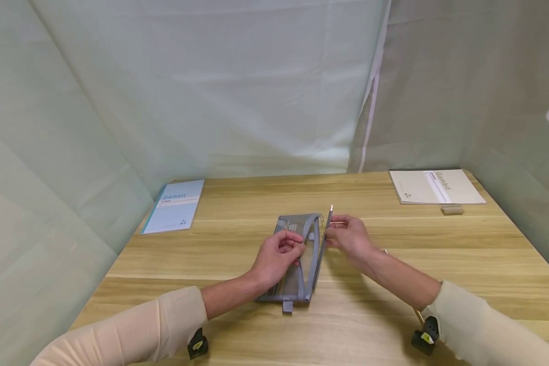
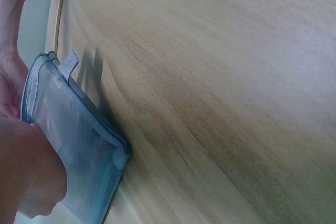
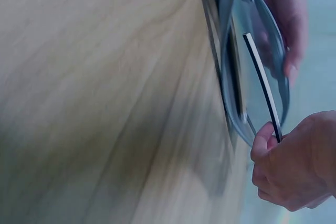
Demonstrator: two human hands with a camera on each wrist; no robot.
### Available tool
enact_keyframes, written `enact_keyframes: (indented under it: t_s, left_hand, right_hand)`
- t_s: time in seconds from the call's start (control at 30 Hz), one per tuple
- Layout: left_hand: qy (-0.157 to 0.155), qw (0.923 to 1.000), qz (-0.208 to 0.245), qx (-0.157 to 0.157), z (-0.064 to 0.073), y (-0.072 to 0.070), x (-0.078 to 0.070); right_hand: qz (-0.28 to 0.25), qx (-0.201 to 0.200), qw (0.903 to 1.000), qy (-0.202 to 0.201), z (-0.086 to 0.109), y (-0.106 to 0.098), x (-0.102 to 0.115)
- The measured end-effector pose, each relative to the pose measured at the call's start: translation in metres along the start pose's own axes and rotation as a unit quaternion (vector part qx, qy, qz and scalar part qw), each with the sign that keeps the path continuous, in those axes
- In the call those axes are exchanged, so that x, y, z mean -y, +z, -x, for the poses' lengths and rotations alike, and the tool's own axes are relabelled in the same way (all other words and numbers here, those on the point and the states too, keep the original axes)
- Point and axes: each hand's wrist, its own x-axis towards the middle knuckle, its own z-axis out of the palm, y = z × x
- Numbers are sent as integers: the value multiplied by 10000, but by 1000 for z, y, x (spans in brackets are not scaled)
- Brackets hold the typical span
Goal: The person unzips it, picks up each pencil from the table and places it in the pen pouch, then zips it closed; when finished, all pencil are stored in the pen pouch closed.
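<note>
A grey see-through zip pencil case [image 1: 289, 291] lies on the table with its zip side gaping. My left hand [image 1: 276, 258] pinches the edge of its opening; in the right wrist view those fingers [image 3: 292, 69] are at the rim. Just right of the case, my right hand [image 1: 351, 236] holds a slim, straight dark stick [image 3: 261, 74] with a pale stripe, its exact kind unclear. In the right wrist view the stick stands in front of the open mouth. Dark long things inside the case are blurred. The left wrist view shows the case [image 2: 79, 129] partly behind the left hand.
A blue notebook [image 1: 174, 206] lies at the table's back left. At the back right lies a cream notebook [image 1: 439, 186], with a small brownish block [image 1: 452, 210] in front. A thin gold stick [image 1: 418, 316] lies partly under the right forearm. Cloth [image 1: 256, 91] hangs around the table.
</note>
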Motion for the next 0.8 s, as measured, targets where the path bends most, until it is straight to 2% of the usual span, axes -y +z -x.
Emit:
enact_keyframes:
  t_s: [0.3,0.53,0.8]
  left_hand:
    - [11,10000,72,44,0,0,-1]
    - [27,10000,17,34,0,-1,-1]
    - [35,10000,41,73,1,-1,-1]
  right_hand:
    - [-5,-6,10000,-18,0,22,-15]
    - [54,-51,9999,73,-2,32,-24]
    - [39,14,10000,-65,-2,38,-29]
